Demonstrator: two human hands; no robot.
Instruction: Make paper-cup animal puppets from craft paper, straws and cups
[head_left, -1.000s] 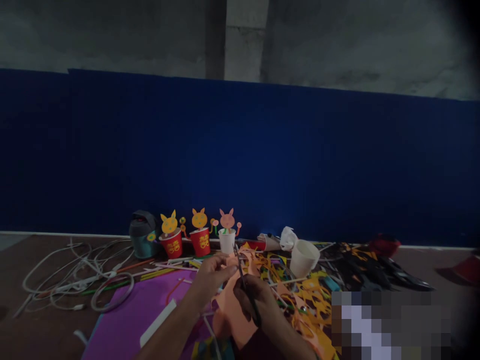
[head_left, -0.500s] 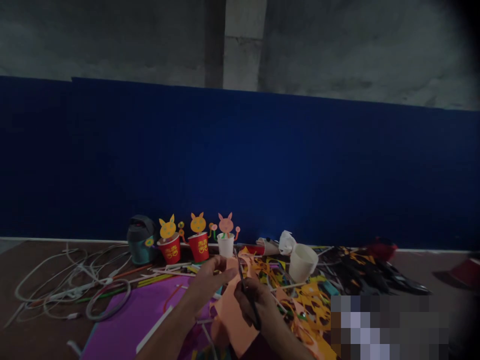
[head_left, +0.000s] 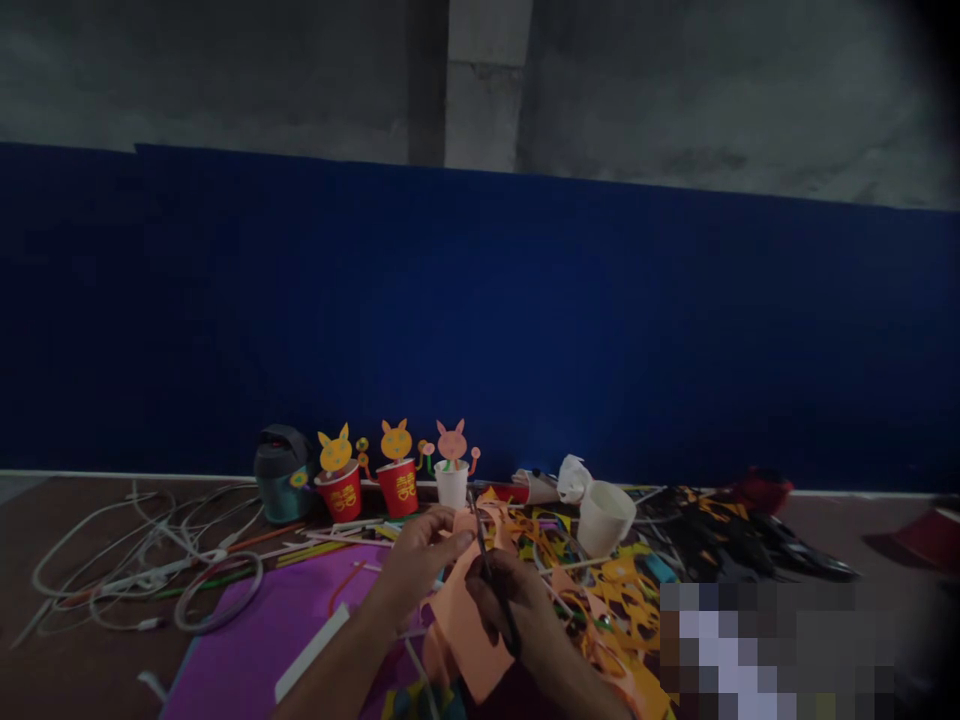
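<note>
My right hand (head_left: 514, 600) is closed around the handles of dark scissors (head_left: 484, 545), whose blades point away from me over a sheet of orange paper (head_left: 469, 625). The paper's upper part is pinched between the thumb and fingers of my left hand (head_left: 424, 555). Its lower part hangs down below my hands, and the cut edge near the blades is partly hidden by my fingers. Beyond the hands stands a white paper cup (head_left: 451, 487) with a pink paper cat head (head_left: 452, 444) on it.
Two red cups (head_left: 397, 488) with orange cat heads stand beside a teal container (head_left: 283, 480). White cables (head_left: 142, 570) lie left, purple paper (head_left: 259, 640) nearer. Yellow paper scraps (head_left: 630, 610), an open white cup (head_left: 604, 518) and crumpled white tissue (head_left: 574, 480) are right. A blue panel rises behind.
The camera view has shifted slightly. Both hands keep nearly the same place on the orange paper and scissors, and the things on the table have not moved.
</note>
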